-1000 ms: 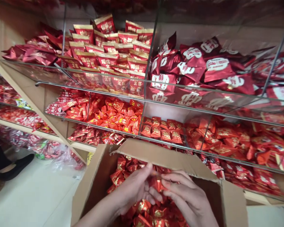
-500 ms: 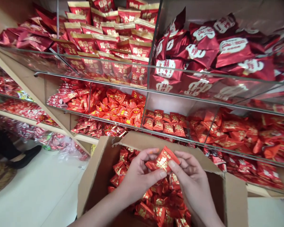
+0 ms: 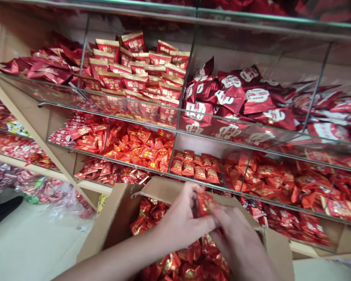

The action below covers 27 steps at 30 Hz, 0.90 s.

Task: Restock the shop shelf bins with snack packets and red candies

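Between my two hands is a small red packet with gold print, partly covered by the fingers. My left hand grips it from the left, thumb pointing right. From the other side my right hand, slightly blurred, closes on its right edge. Both hands are over an opened cardboard box, which holds many similar red packets with gold print.
Ahead rises a shelf unit with glass fronts, its compartments full of red and dark red packets. Bagged goods lie on the floor at the left, and a person's dark shoe is at the left edge.
My hands have drawn closer together and turned the red packet more upright, hiding more of it. The view has tilted up, showing more of the upper shelves.
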{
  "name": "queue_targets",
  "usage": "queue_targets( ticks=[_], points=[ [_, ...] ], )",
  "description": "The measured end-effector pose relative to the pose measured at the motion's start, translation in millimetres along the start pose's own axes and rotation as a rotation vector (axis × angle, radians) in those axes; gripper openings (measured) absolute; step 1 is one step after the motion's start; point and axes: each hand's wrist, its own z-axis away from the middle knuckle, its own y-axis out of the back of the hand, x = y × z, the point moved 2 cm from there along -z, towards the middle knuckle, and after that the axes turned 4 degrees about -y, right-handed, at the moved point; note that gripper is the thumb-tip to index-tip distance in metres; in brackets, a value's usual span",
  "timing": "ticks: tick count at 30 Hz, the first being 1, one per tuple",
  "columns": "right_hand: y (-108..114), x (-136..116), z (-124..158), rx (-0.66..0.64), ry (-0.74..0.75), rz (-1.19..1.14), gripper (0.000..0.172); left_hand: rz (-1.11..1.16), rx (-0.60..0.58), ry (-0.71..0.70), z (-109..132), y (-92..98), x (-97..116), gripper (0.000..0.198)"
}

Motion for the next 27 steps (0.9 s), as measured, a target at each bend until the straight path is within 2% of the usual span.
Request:
queue_targets(
  ticks=[2,4,6,8,10,12,14,18,23,27],
  points=[
    [11.8,15.8,-10.2,0.032,0.008,0.070,0.038,-0.197,-0.118,-0.099,-17.1,5.9,10.1,0.035],
    [24.0,32.6,-30.3,0.033,-0.011,0.202,0.032,-0.486,-0.136,-0.203,-46.1,16.0,16.6,0.031],
    [29.0,48.8,-57.8,-0.079,-0.058,0.393,0.021,-0.846,-0.150,-0.259,-83.9,23.1,14.0,0.025],
    [23.2,63.4,-85.5,-0.269,-0.109,0.575,0.010,-1.175,-0.304,-0.146,-121.5,22.5,-1.2,0.029],
    [9.2,74.3,-106.4,-0.433,-0.125,0.678,0.010,-1.344,-0.489,0.019,-149.7,16.4,-22.1,0.047],
    [-8.6,81.6,-117.1,-0.552,-0.106,0.708,0.016,-1.392,-0.632,0.119,-165.8,7.8,-41.2,0.055],
    [-25.0,87.5,-118.1,-0.646,-0.093,0.717,0.020,-1.368,-0.690,0.177,-172.4,2.0,-55.0,0.059],
    [-43.4,99.0,-108.0,-0.798,-0.131,0.753,0.025,-1.277,-0.614,0.198,-172.9,4.7,-64.8,0.073],
    [-47.8,113.4,-106.7,-1.001,-0.228,0.674,0.026,-1.242,-0.608,0.184,-170.4,12.2,-63.5,0.073],
    [-50.1,121.0,-110.8,-1.039,-0.341,0.574,0.034,-1.263,-0.610,0.192,-171.4,13.3,-66.6,0.073]
  ],
)
